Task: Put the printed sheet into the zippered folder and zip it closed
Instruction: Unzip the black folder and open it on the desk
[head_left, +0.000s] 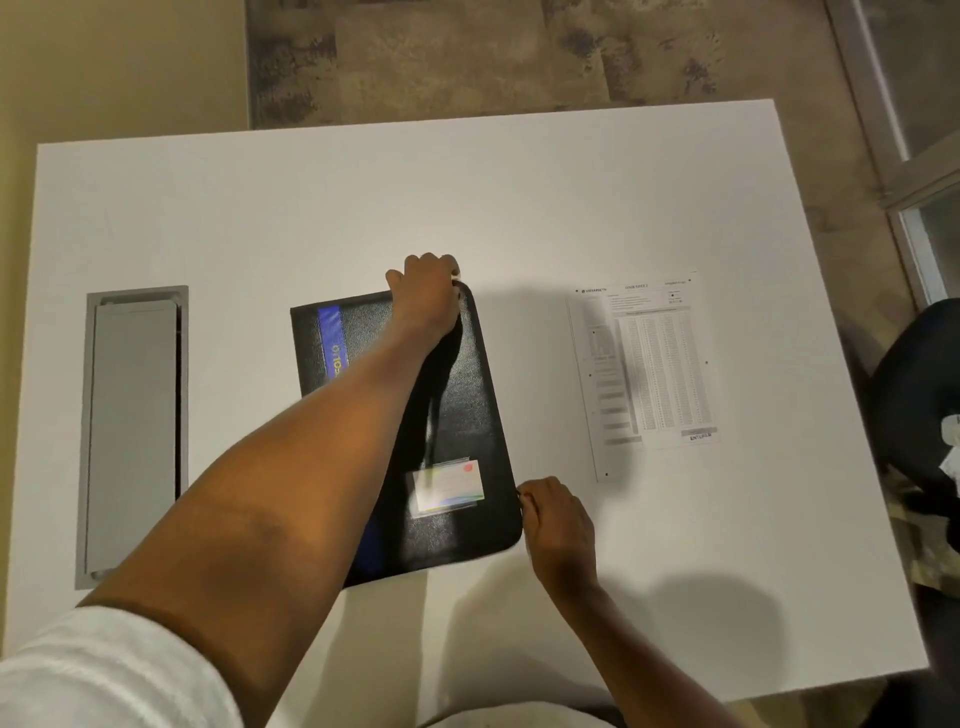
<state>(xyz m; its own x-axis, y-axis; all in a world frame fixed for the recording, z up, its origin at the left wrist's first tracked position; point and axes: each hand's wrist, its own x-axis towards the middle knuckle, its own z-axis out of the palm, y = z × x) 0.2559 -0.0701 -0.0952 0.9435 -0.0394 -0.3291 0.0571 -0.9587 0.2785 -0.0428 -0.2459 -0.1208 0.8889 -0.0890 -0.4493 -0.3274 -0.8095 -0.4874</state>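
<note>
A black leather-grain zippered folder (467, 415) with a blue stripe lies flat and shut at the middle of the white surface (311, 208), a card tucked in a clear pocket on its cover. The left hand (423, 296) reaches across it, its grip curled tight at the far right corner; what it pinches cannot be told. The right hand (558, 525) touches the near right edge, fingers bunched together. The printed white sheet (647, 371) lies flat just right of the folder, apart from it, with bare surface around. A grey rectangular cable hatch (132, 431) sits well to the left.
</note>
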